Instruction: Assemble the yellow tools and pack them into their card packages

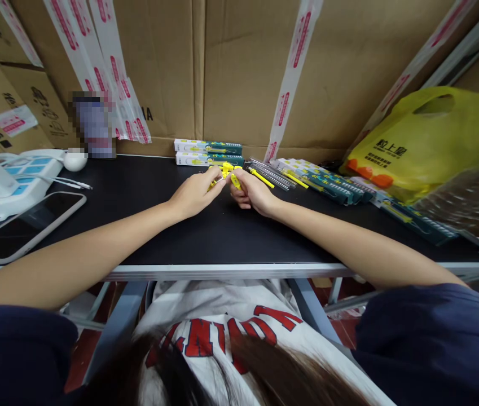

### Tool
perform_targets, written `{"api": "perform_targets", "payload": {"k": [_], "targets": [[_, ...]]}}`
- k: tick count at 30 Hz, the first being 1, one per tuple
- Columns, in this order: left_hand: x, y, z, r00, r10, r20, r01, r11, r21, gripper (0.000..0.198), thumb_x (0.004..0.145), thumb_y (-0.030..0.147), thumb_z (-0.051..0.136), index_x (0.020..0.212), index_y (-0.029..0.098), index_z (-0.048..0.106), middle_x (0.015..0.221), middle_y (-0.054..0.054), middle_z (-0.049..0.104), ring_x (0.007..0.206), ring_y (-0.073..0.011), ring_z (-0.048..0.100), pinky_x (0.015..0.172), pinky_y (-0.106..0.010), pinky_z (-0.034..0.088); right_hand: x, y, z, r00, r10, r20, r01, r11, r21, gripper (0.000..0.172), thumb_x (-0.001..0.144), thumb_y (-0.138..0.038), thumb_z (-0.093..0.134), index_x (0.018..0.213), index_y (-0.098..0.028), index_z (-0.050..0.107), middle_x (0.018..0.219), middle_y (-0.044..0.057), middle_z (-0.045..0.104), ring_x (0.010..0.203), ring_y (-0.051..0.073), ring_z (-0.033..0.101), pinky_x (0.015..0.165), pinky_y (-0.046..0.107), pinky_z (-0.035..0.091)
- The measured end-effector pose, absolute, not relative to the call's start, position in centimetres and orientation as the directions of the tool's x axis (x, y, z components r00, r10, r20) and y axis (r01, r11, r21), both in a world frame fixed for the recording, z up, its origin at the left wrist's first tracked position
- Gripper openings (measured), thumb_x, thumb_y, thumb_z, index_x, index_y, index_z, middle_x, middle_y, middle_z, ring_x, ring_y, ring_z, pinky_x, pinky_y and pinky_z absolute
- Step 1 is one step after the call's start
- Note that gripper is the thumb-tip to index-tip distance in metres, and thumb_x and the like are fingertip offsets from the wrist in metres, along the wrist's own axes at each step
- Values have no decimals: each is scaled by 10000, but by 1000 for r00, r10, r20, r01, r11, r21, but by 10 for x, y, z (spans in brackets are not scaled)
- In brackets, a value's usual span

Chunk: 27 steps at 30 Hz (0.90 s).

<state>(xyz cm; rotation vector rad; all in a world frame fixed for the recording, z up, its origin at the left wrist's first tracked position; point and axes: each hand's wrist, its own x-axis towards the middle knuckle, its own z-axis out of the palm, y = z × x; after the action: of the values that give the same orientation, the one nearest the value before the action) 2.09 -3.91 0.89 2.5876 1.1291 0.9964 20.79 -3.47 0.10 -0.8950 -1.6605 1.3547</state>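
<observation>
Both hands meet over the black table, fingers closed. My left hand (196, 192) pinches a small yellow plastic piece (226, 168), part of it hidden by the fingers. In my right hand (255, 193), between thumb and forefinger, is another yellow plastic piece (235, 181). The exact kind of either piece is too small to tell. Just right of my right hand lie several thin metal rods (280, 179) and a thin yellow stick (263, 179). Behind the hands, two slim printed boxes (209, 159) are stacked against the cardboard.
More slim boxes (319, 181) lie in a row on the right, beside a yellow plastic bag (425, 141). To the left are a phone (27, 225), a white power strip (31, 180) and cables. Large cardboard (239, 73) walls the back; the table's metal edge (222, 272) runs in front.
</observation>
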Motion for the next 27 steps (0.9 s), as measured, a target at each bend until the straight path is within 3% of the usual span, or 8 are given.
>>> {"api": "perform_targets", "payload": {"k": [7,27], "targets": [[22,-40,9,499,702,508,627,-697,348,167,978,328,437,935,186,514,811,-26,660,734,-170,612,675,-267,369,207,-37,-2,-473,869,145,26,178,-984,351,957,-552,495,858,-227,405,609,-95,328,428,55,236,354,141,223],[23,-44,9,461,762,455,749,-609,261,188,1001,325,428,983,191,559,841,-65,701,757,-219,673,627,-277,368,209,-36,-3,-526,835,161,56,223,-973,376,941,-579,529,863,-234,400,592,-107,309,432,54,205,351,129,203]]}}
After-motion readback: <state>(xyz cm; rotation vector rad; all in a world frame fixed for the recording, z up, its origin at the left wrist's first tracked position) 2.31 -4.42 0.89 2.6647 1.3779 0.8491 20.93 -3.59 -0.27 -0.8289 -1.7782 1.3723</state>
